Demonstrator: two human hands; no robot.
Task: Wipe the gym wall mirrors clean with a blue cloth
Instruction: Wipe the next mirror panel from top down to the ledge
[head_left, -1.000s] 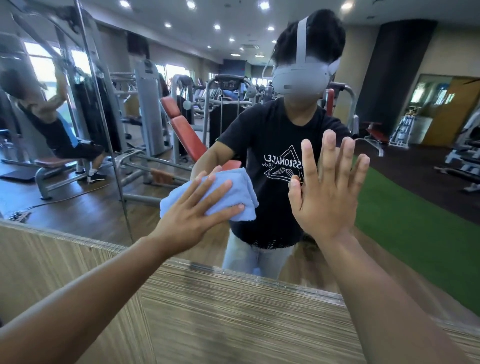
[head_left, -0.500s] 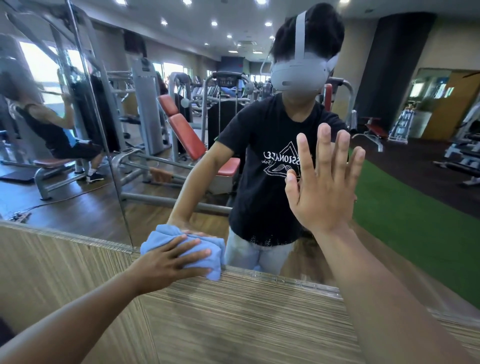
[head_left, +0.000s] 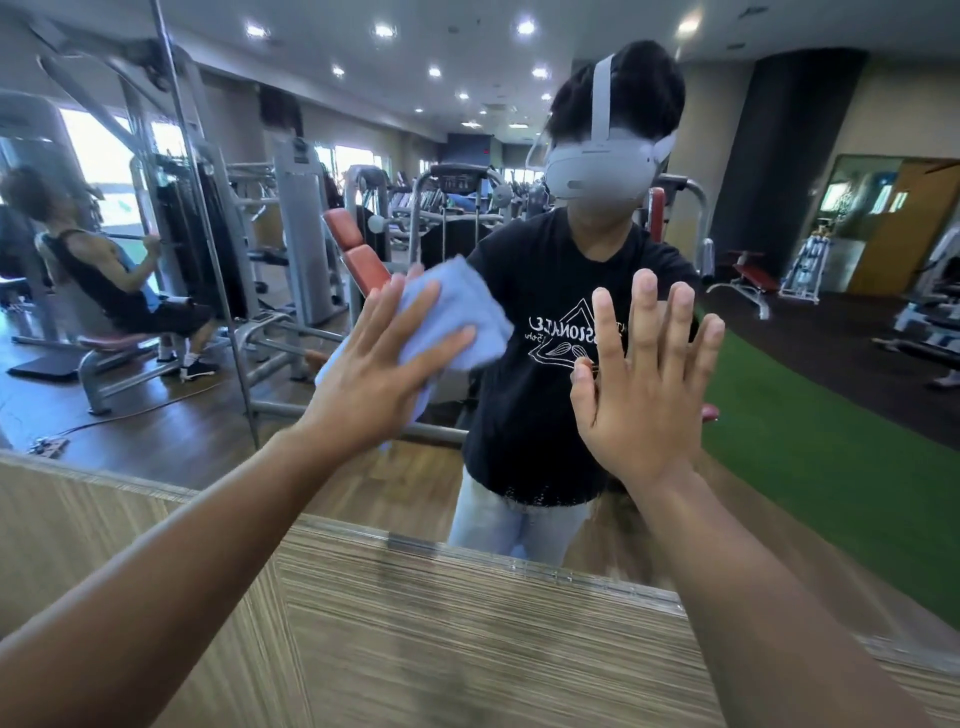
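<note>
Far left in the mirror (head_left: 332, 483), a reflected gym-goer (head_left: 104, 280) sits on a weight machine. Just to the right of that, a thin vertical seam (head_left: 208, 249) splits the glass into panels.

Now the left hand (head_left: 374, 384). It is up on the glass to the right of the seam, fingers (head_left: 415, 312) straight and spread. They press the blue cloth (head_left: 457, 317) flat against the mirror and do not curl round it. The cloth is bunched under the palm. It spills out past the fingertips up and to the right, and a corner hangs below the heel of the hand.

Centre frame is the wearer's own reflection (head_left: 545, 415), in a black T-shirt with a grey headset.

The right hand (head_left: 644, 395) sits just beside the cloth hand but apart from it. Its palm is flat on the glass and its fingers (head_left: 644, 312) are straight, upright and slightly fanned. It holds nothing, and the reflected thumb meets the real one at the glass.

Further right, a reflected strip of green turf (head_left: 831, 467) runs along the gym floor.

Below it all, a wood-grain panel (head_left: 467, 649) borders the mirror's bottom edge, and both forearms reach across it.
</note>
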